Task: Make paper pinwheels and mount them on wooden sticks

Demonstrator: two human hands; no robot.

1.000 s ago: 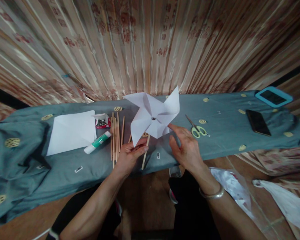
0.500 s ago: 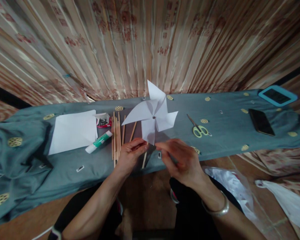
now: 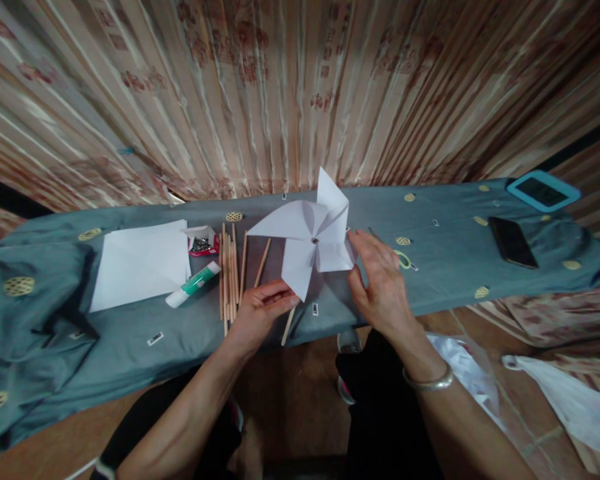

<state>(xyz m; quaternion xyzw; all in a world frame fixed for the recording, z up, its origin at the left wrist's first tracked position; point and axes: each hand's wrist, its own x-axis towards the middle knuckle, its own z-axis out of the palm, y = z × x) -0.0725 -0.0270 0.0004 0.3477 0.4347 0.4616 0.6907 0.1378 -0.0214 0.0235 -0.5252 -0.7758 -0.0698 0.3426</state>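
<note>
Right hand [image 3: 380, 283] moved up to pinwheel [image 3: 307, 230], at its 4 o'clock, fingers parted, contact unclear. Left hand [image 3: 263, 308] pinches stick [image 3: 287, 328], pinwheel's 7 o'clock. Pinwheel near clock centre.

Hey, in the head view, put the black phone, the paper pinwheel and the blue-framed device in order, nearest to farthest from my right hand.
From your right hand:
1. Paper pinwheel: just left of it, one blade by the fingertips.
2. Black phone: off to the right.
3. Blue-framed device: beyond the phone, toward the curtain.
</note>
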